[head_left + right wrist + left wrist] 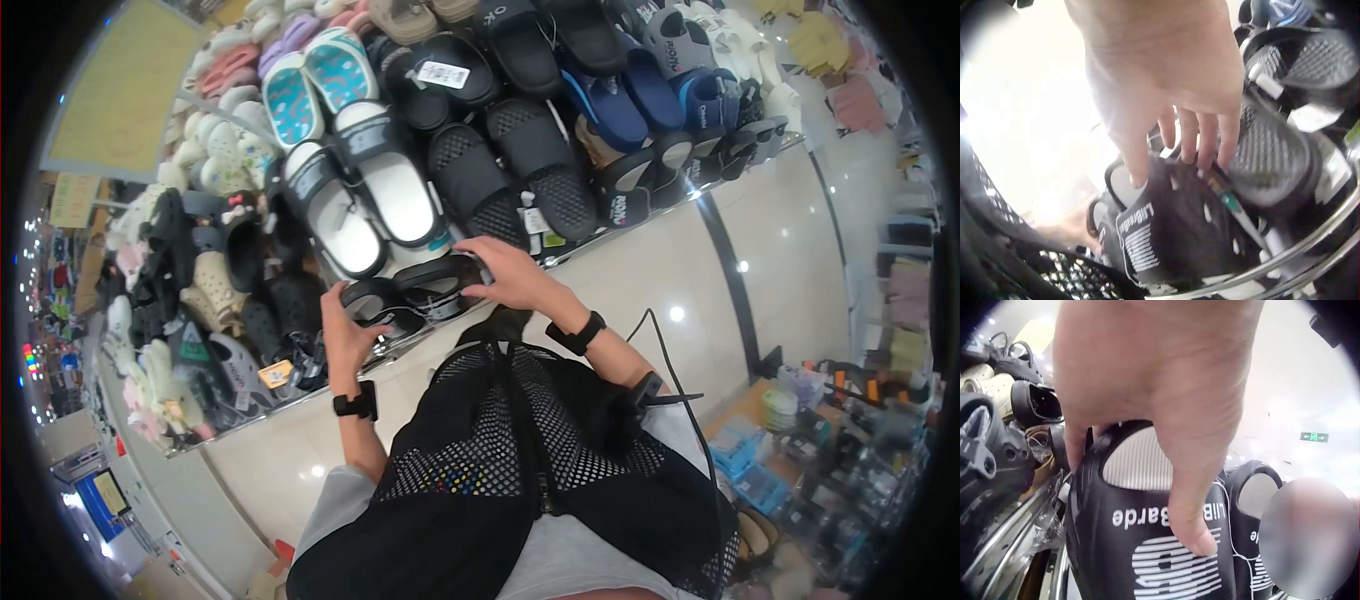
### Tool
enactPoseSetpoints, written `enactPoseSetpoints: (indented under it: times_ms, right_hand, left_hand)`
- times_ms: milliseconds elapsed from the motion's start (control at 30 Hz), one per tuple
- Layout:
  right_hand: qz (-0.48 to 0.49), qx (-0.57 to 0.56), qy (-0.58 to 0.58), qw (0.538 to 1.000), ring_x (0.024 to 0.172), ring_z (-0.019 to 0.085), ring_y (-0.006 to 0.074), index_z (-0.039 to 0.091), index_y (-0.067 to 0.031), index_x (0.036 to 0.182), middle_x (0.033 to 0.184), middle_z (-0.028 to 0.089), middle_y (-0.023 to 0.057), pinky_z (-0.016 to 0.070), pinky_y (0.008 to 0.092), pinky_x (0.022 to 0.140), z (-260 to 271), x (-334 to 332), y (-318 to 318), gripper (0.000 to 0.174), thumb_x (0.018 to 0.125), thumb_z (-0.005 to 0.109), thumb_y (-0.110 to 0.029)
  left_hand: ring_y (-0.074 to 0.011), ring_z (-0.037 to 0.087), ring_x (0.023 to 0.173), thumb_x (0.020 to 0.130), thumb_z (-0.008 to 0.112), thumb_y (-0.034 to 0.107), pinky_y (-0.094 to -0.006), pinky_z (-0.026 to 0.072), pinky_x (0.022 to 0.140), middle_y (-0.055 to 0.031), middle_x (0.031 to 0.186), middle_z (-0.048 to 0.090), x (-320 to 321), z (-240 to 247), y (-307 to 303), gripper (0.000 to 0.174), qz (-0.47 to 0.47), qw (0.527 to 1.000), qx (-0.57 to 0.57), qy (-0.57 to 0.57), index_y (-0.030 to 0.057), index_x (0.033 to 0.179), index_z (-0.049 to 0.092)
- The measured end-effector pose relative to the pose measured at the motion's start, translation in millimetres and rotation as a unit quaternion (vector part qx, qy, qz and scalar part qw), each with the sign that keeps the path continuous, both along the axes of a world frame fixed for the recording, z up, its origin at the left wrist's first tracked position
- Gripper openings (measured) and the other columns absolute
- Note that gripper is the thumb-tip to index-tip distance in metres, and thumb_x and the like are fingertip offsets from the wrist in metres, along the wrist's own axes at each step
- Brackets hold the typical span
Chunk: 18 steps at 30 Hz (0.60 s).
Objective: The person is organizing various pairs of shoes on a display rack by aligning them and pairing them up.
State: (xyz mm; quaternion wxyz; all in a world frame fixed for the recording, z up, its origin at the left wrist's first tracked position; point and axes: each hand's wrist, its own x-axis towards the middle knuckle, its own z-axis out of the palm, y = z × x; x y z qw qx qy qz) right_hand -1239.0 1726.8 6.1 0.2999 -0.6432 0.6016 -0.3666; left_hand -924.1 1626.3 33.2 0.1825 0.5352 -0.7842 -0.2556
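A pair of black slides with white lettering stands at the rack's front edge, joined by a thin white cord. My left hand [350, 335] grips the left slide [1110, 522], thumb on its printed strap and fingers behind, as the left wrist view shows. Around the right slide [1166, 219] is my right hand [510, 275], its thumb at the opening and its fingers over the far side; whether they press on it I cannot tell. White-soled slides [395, 200] lie just behind the pair.
Rows of slippers and clogs fill the sloped rack, with black textured slides [545, 165] to the right and beige clogs [212, 287] to the left. A metal rail [1310, 240] runs along the rack's front. Packaged goods [755, 470] lie at the lower right.
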Motion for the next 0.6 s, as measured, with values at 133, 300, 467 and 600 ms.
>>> enactPoseSetpoints:
  times_ms: [133,300,467,600]
  right_hand:
    - [-0.124,-0.030,-0.082,0.988,0.094,0.075,0.0222,0.070,-0.0022,0.116,0.102,0.076,0.0116,0.0591,0.0336,0.085,47,-75,2,0.036,0.085,0.084,-0.013]
    - [-0.274,0.016,-0.002,0.962,0.098,0.072,0.0231,0.066,0.0002,0.123,0.107,0.075,0.0140,0.0572,0.0346,0.087,75,-154,-30,0.045,0.088,0.084,-0.022]
    - [-0.200,0.112,0.110,0.967,0.119,0.067,0.0365,0.055,0.0057,0.141,0.127,0.068,0.0248,0.0532,0.0421,0.101,63,-174,-60,0.079,0.087,0.083,-0.044]
    - [-0.178,0.182,0.140,0.957,0.128,0.062,0.0385,0.051,0.0099,0.145,0.136,0.063,0.0294,0.0486,0.0421,0.109,50,-180,-76,0.090,0.084,0.085,-0.048]
  left_hand:
    - [-0.0382,0.052,0.132,0.055,0.101,0.013,-0.0446,0.0429,0.114,-0.0198,0.139,0.055,-2,26,-1,0.104,-0.029,0.997,0.056,-0.049,0.0013,0.143,0.049]
    - [-0.0385,0.052,0.129,0.085,0.085,0.026,-0.0454,0.0442,0.109,-0.0196,0.135,0.057,-63,57,-5,0.060,0.069,0.997,-0.020,-0.036,0.0029,0.134,0.059]
    - [-0.0395,0.053,0.127,0.086,0.082,0.019,-0.0481,0.0456,0.106,-0.0179,0.132,0.059,-110,60,-11,0.046,0.095,0.981,-0.147,-0.088,0.0046,0.127,0.064]
    - [-0.0378,0.056,0.125,0.086,0.080,0.011,-0.0483,0.0460,0.107,-0.0162,0.134,0.060,-133,69,-14,0.041,0.043,0.984,-0.168,-0.034,0.0046,0.124,0.065]
